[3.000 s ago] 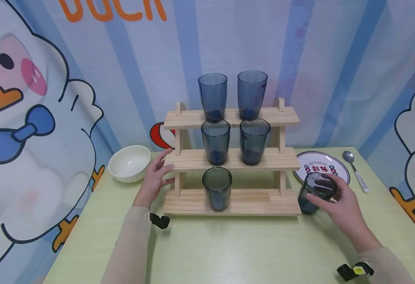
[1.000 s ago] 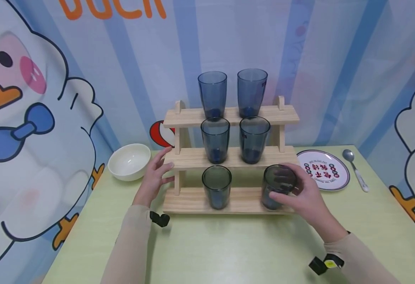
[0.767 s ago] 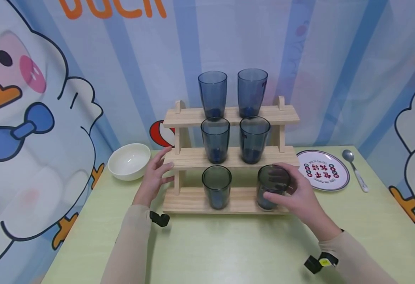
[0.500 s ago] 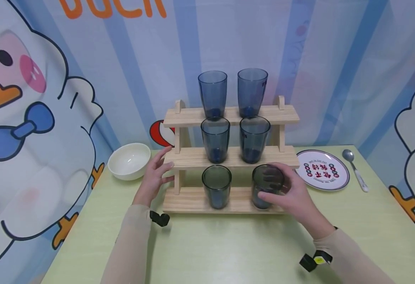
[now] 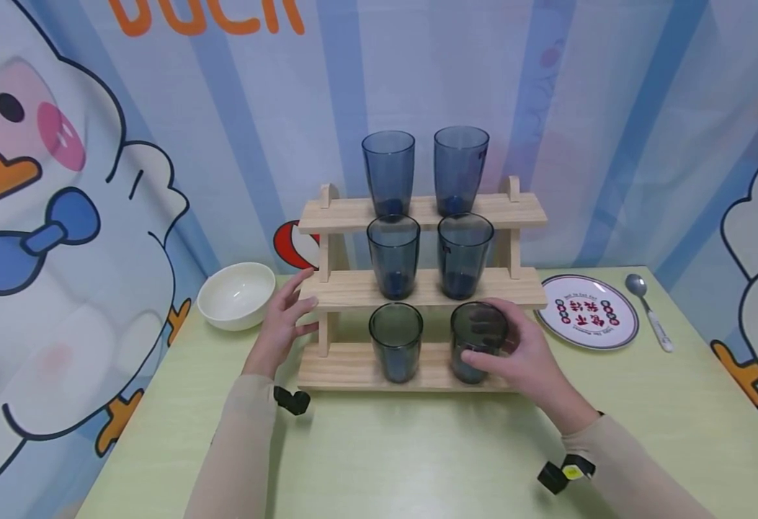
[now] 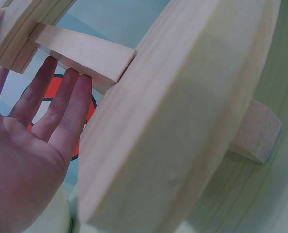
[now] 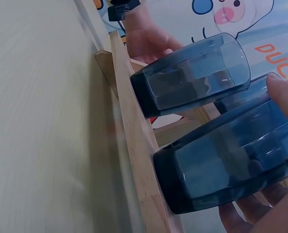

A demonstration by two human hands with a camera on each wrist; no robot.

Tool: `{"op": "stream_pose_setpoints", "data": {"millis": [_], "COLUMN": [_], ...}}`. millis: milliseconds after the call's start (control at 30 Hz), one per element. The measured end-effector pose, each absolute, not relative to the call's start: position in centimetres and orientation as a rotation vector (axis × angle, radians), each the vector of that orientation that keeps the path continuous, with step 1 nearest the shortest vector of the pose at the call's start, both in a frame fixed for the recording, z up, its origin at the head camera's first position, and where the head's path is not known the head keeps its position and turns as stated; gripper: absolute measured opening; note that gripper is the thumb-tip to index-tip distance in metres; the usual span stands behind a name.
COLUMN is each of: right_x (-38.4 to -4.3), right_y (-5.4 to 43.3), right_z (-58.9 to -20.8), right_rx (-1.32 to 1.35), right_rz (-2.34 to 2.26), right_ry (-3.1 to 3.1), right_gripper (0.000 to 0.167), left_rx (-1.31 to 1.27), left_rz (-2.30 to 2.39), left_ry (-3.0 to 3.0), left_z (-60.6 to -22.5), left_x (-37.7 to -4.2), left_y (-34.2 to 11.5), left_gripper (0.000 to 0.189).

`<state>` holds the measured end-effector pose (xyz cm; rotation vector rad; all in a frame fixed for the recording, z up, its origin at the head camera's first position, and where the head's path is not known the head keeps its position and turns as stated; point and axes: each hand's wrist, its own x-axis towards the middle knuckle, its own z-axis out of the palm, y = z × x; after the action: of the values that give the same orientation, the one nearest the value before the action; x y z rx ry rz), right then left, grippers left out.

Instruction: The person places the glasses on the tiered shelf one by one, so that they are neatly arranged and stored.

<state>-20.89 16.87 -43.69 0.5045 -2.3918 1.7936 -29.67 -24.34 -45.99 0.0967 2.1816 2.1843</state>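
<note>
My right hand (image 5: 534, 364) holds a dark tinted drinking glass (image 5: 462, 335) around its side, thumb in front and fingers behind. This glass is upright at the bottom tier of the wooden three-tier rack (image 5: 346, 366); in the right wrist view its base (image 7: 170, 182) is right at the board. To its left on the same board stands another glass (image 5: 396, 346). My left hand (image 5: 278, 331) is at the rack's left side, fingers extended. In the left wrist view several fingertips touch a wooden upright (image 6: 86, 53), beside the end of a shelf board.
Two glasses stand on the middle tier, among them a right one (image 5: 465, 256), and two on the top, among them a left one (image 5: 388, 173). A white bowl (image 5: 236, 295) sits left of the rack. A printed plate (image 5: 586, 313) and a spoon (image 5: 649, 311) lie right.
My right hand has carried the glass leftward from beside the rack, in front of the plate, to the bottom tier, then further left along it. My left hand has stayed at the rack's side.
</note>
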Motion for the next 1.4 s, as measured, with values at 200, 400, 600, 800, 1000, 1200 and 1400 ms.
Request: {"op": "stream_pose_setpoints", "data": {"millis": [200, 400, 600, 800, 1000, 1200, 1400], "right_x": [-21.1, -21.2, -21.3, -21.4, -21.6, -21.6, -21.3], "right_y": [16.4, 16.2, 16.1, 16.1, 16.3, 16.5, 17.3], "right_z": [-43.7, -43.8, -43.7, -43.8, -44.0, -44.0, -43.8], "right_rx": [0.534, 0.562, 0.563, 0.579, 0.612, 0.651, 0.642], "right_rz": [1.839, 1.874, 1.845, 1.85, 1.88, 1.912, 1.868], "right_ry": [-2.393, -2.396, -2.415, -2.416, -2.405, -2.396, -2.436], "right_gripper": [0.074, 0.075, 0.074, 0.074, 0.076, 0.076, 0.082], "left_rx": [0.086, 0.076, 0.071, 0.078, 0.073, 0.082, 0.09], "left_rz": [2.181, 2.18, 2.174, 2.176, 2.173, 2.177, 2.18], "left_ry": [2.189, 2.188, 2.197, 2.198, 2.211, 2.194, 2.191], "left_z": [-46.0, -46.0, -46.0, -46.1, -46.1, -46.0, -46.0], "left_x": [-29.7, -29.6, -29.7, -29.7, -29.7, -29.7, -29.7], "left_y": [-24.4, -24.4, -24.4, -24.4, -24.5, -24.5, -24.4], "left_gripper": [0.064, 0.064, 0.064, 0.065, 0.064, 0.064, 0.064]}}
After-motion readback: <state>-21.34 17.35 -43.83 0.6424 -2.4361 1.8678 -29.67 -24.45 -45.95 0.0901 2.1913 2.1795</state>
